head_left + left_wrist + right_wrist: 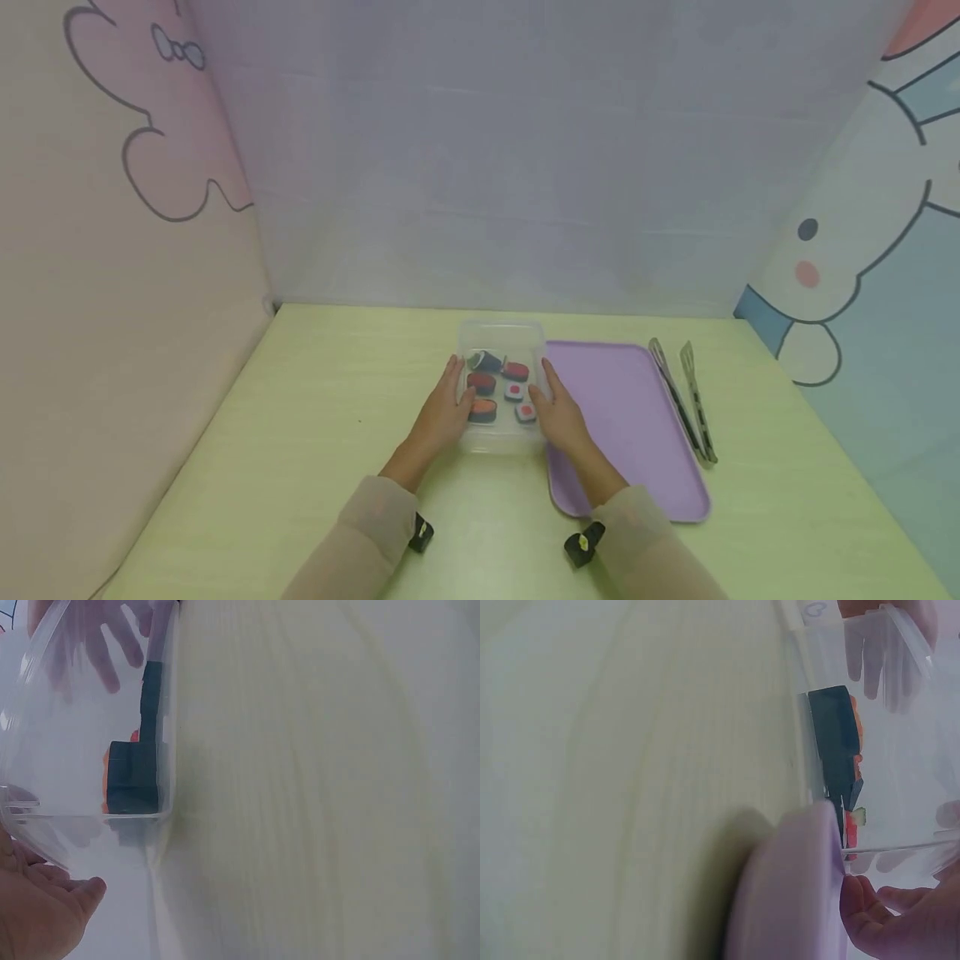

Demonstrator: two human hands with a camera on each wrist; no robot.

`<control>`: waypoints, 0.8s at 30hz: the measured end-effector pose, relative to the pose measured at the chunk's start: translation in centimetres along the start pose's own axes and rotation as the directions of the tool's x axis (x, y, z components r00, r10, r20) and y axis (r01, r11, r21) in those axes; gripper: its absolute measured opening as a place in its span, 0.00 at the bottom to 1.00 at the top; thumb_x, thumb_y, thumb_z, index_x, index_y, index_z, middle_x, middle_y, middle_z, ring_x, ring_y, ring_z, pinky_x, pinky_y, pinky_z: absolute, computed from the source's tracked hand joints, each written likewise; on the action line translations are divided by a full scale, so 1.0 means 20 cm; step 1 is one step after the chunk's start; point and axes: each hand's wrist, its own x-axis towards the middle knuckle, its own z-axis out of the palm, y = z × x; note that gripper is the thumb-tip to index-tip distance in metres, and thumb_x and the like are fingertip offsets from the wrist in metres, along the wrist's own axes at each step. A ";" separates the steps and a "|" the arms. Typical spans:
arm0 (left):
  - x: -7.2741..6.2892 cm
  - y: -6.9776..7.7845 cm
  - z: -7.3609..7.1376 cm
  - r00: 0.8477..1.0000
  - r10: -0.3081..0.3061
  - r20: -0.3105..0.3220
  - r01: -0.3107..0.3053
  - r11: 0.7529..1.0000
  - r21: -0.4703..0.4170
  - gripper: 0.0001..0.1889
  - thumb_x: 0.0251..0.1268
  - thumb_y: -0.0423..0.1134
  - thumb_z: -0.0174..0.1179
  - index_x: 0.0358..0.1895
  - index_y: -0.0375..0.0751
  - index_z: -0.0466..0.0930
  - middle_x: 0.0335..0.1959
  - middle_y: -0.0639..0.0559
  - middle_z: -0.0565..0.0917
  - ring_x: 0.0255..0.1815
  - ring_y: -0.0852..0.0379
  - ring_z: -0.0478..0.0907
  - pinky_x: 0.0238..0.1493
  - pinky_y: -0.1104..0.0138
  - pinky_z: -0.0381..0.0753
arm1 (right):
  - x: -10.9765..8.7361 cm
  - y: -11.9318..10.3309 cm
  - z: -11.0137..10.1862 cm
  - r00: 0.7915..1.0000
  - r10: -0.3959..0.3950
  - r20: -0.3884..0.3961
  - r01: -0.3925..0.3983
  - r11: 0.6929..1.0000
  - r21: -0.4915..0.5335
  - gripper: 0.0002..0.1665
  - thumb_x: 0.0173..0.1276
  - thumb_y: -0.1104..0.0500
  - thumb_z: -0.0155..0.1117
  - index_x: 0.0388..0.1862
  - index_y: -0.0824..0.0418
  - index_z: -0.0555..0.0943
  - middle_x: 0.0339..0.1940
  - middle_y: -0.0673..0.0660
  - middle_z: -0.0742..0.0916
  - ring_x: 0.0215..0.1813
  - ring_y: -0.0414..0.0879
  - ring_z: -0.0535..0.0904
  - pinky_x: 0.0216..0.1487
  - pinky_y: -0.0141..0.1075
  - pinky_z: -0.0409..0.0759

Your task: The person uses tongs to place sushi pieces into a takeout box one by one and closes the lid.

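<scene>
Both hands hold a clear plastic container (502,440) by its two long sides. My left hand (444,412) grips the left wall, thumb at the rim and the other fingers along the outside. On the opposite wall, my right hand (561,418) grips in the same way. Inside lie several sushi pieces: an orange-topped one (483,410), a red-topped one (482,383), another red-topped one (516,372), two small white rolls (514,392) with red centres, and a dark cone-shaped roll (486,361). Whether the container's base touches the table cannot be told.
Right beside the container lies a purple tray (622,417), its left edge under the right forearm. Metal tongs (699,407) rest spread along the tray's right edge. The pale yellow table (315,400) meets cloth walls at the back and sides.
</scene>
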 end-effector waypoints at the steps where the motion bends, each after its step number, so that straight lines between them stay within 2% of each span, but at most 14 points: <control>1: 0.00 0.00 0.00 1.000 -0.001 0.009 0.001 1.000 0.010 0.31 0.77 0.41 0.48 0.77 0.35 0.50 0.78 0.42 0.47 0.75 0.42 0.48 0.72 0.48 0.52 | 0.00 0.00 0.00 1.000 0.000 0.008 0.000 1.000 0.008 0.37 0.79 0.49 0.46 0.81 0.53 0.48 0.74 0.71 0.60 0.71 0.72 0.55 0.68 0.64 0.54; 5: 0.02 0.00 -0.04 0.996 -0.017 0.086 0.017 1.000 -0.001 0.34 0.78 0.45 0.47 0.78 0.36 0.44 0.79 0.41 0.41 0.76 0.40 0.44 0.72 0.46 0.50 | 0.03 -0.02 -0.03 0.999 -0.038 0.038 0.038 0.999 0.010 0.39 0.77 0.53 0.49 0.80 0.60 0.47 0.74 0.74 0.59 0.71 0.72 0.54 0.69 0.64 0.52; 8: 0.06 0.00 -0.09 0.990 -0.025 0.139 0.028 0.999 -0.016 0.37 0.78 0.49 0.47 0.78 0.38 0.40 0.79 0.41 0.37 0.76 0.39 0.41 0.72 0.44 0.48 | 0.08 -0.05 -0.07 0.992 -0.111 0.057 0.111 0.994 0.007 0.40 0.77 0.56 0.50 0.78 0.67 0.47 0.73 0.76 0.57 0.72 0.72 0.51 0.70 0.63 0.50; 12: 0.15 -0.01 -0.13 0.986 0.005 0.165 -0.013 0.999 0.047 0.36 0.80 0.50 0.41 0.78 0.37 0.38 0.79 0.42 0.36 0.77 0.40 0.38 0.72 0.43 0.46 | 0.19 -0.05 -0.09 0.983 -0.165 0.082 0.168 0.985 -0.028 0.40 0.78 0.53 0.47 0.78 0.67 0.44 0.75 0.75 0.54 0.74 0.70 0.48 0.71 0.61 0.46; 16: 0.20 -0.03 -0.13 0.976 0.031 0.217 -0.048 0.996 0.072 0.34 0.81 0.46 0.38 0.78 0.35 0.35 0.79 0.40 0.36 0.77 0.39 0.35 0.73 0.45 0.41 | 0.25 -0.03 -0.06 0.985 -0.128 0.114 0.133 0.990 -0.037 0.39 0.80 0.53 0.44 0.79 0.64 0.41 0.76 0.72 0.54 0.75 0.68 0.48 0.73 0.58 0.45; 20: 0.21 -0.03 -0.14 0.962 0.022 0.273 -0.036 0.998 0.047 0.35 0.81 0.47 0.38 0.78 0.35 0.31 0.78 0.40 0.34 0.77 0.41 0.33 0.74 0.47 0.39 | 0.25 -0.03 -0.06 0.987 -0.117 0.105 0.122 0.992 -0.038 0.39 0.79 0.56 0.46 0.79 0.67 0.42 0.75 0.74 0.55 0.74 0.69 0.50 0.72 0.58 0.46; 22: 0.23 -0.03 -0.16 0.963 0.012 0.270 -0.027 0.998 0.052 0.36 0.80 0.48 0.39 0.78 0.37 0.31 0.79 0.41 0.34 0.77 0.43 0.33 0.74 0.48 0.40 | 0.27 -0.04 -0.07 0.987 -0.123 0.102 0.130 0.989 -0.073 0.39 0.79 0.55 0.46 0.79 0.67 0.43 0.74 0.75 0.55 0.74 0.69 0.50 0.72 0.59 0.47; 24: 0.27 -0.03 -0.18 0.969 0.025 0.245 -0.045 0.996 0.073 0.36 0.80 0.50 0.38 0.78 0.38 0.32 0.79 0.41 0.36 0.77 0.43 0.35 0.74 0.49 0.41 | 0.31 -0.06 -0.10 0.986 -0.133 0.099 0.143 0.985 -0.097 0.39 0.79 0.53 0.46 0.79 0.67 0.43 0.75 0.74 0.55 0.74 0.68 0.49 0.72 0.59 0.47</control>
